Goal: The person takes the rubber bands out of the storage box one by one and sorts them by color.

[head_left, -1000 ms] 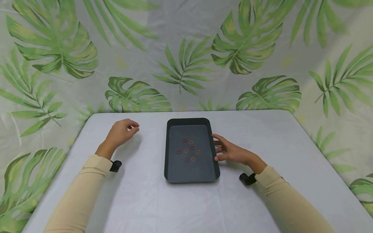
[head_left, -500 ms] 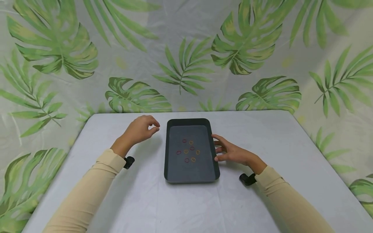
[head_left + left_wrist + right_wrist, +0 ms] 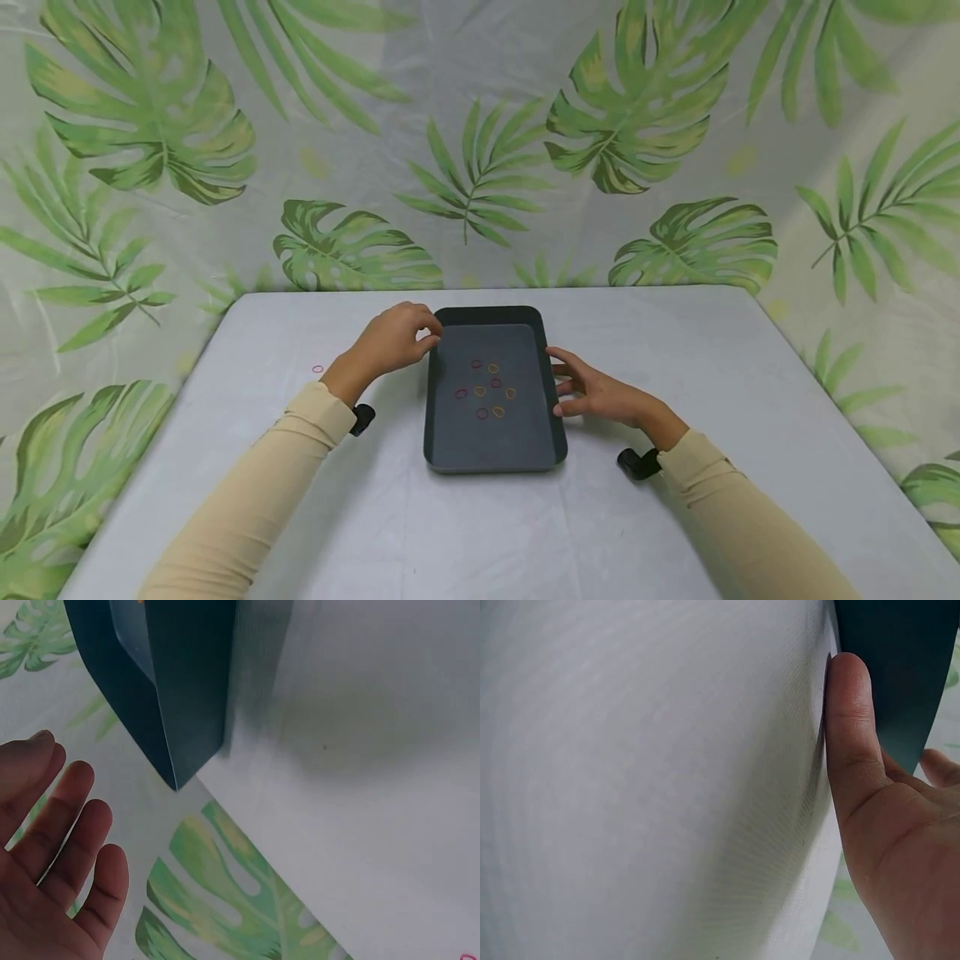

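A dark grey rectangular pan (image 3: 491, 442) lies on the table, with several small red and yellow rings, like rubber bands, loosely grouped on its floor, among them a red ring (image 3: 461, 393) and a yellow ring (image 3: 498, 412). My left hand (image 3: 397, 337) hovers by the pan's far left rim; in the left wrist view its fingers (image 3: 86, 832) are extended and nothing shows between them. Against the pan's right side rests my right hand (image 3: 600, 393), thumb (image 3: 849, 712) touching the outer wall. Left of the pan, one red ring (image 3: 318, 368) lies on the cloth.
A white cloth covers the table (image 3: 480, 533). Behind it hangs a leaf-patterned sheet (image 3: 480, 167). Each wrist carries a small black camera, such as the left one (image 3: 363, 418).
My left hand has moved right, from over the cloth to the pan's left rim. The red ring on the cloth has come into view. My right hand and the pan stay put.
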The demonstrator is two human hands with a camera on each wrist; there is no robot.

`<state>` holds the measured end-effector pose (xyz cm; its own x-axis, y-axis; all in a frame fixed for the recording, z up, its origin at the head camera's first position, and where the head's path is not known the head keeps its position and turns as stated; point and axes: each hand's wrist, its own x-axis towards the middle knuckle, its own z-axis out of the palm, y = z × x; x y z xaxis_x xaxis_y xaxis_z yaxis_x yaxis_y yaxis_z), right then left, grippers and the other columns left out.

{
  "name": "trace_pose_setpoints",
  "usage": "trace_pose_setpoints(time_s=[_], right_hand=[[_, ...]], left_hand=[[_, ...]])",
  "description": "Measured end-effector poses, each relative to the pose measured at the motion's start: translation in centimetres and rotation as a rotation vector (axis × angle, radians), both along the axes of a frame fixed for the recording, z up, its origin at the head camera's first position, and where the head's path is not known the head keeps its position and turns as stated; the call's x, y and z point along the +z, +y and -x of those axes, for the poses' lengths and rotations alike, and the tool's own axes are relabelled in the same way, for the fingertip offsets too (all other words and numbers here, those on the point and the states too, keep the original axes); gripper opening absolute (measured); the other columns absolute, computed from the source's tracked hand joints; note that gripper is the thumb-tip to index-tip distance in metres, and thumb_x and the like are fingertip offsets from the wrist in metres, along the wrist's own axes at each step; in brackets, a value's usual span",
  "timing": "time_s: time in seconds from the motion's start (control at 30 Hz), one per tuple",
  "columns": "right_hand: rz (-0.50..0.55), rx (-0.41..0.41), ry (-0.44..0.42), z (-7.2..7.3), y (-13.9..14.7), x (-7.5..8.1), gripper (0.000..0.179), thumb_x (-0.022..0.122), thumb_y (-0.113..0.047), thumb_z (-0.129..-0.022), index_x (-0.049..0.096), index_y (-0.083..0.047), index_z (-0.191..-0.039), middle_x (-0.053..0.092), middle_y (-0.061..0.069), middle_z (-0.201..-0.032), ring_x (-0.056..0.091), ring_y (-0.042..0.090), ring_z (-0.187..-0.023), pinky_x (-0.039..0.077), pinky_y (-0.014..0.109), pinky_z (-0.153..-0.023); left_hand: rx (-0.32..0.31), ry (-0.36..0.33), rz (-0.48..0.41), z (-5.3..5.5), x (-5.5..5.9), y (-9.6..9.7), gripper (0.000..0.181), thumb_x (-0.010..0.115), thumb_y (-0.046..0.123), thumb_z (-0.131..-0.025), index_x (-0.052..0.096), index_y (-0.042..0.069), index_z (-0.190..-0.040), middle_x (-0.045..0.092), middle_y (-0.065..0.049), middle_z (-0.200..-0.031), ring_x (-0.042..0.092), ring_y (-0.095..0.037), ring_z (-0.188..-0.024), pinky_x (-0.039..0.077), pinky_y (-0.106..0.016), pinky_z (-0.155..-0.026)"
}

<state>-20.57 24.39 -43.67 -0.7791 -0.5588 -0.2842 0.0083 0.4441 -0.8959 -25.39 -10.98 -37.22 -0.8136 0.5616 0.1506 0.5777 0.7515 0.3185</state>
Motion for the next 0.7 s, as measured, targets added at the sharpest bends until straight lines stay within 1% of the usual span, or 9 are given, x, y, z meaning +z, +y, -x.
trace_pose_setpoints(time_s=[0.1, 0.23, 0.4, 0.7], right_hand=[[0.0, -0.007, -0.007, 0.0, 0.0, -0.1, 0.099, 0.07, -0.015, -0.091, 0.0, -0.025, -0.161, 0.017, 0.022, -0.163, 0.044, 0.039, -0.137, 0.049, 0.045, -0.1], [0.005, -0.012, -0.011, -0.1, 0.0, -0.1, 0.098, 0.07, -0.016, -0.091, 0.001, -0.026, -0.161, 0.018, 0.02, -0.163, 0.045, 0.038, -0.136, 0.049, 0.046, -0.101], [0.01, -0.01, -0.003, -0.2, 0.0, 0.0, 0.098, 0.07, -0.017, -0.092, 0.001, -0.025, -0.161, 0.019, 0.02, -0.163, 0.045, 0.038, -0.136, 0.049, 0.046, -0.1], [0.004, -0.009, 0.0, -0.1, 0.0, 0.0, 0.098, 0.071, -0.016, -0.091, 0.002, -0.026, -0.161, 0.018, 0.021, -0.163, 0.046, 0.038, -0.136, 0.048, 0.046, -0.101]], left_hand=[[-0.012, 0.007, 0.003, 0.1, -0.5, 0.9, 0.016, 0.067, 0.016, -0.094, 0.077, 0.011, -0.105, 0.072, -0.006, -0.108, 0.065, -0.029, -0.106, 0.056, -0.043, -0.081], [-0.024, 0.014, 0.01, 0.3, -1.5, 2.2, 0.017, 0.067, 0.016, -0.094, 0.077, 0.01, -0.106, 0.072, -0.005, -0.111, 0.065, -0.027, -0.106, 0.057, -0.043, -0.084], [-0.029, 0.021, 0.026, 0.7, -2.7, 3.4, 0.017, 0.066, 0.016, -0.094, 0.077, 0.01, -0.106, 0.072, -0.005, -0.108, 0.065, -0.026, -0.102, 0.056, -0.042, -0.085], [-0.031, 0.091, 0.057, 1.1, -4.8, 4.6, 0.013, 0.07, 0.018, -0.092, 0.078, 0.014, -0.101, 0.074, -0.004, -0.101, 0.065, -0.024, -0.092, 0.055, -0.04, -0.081]])
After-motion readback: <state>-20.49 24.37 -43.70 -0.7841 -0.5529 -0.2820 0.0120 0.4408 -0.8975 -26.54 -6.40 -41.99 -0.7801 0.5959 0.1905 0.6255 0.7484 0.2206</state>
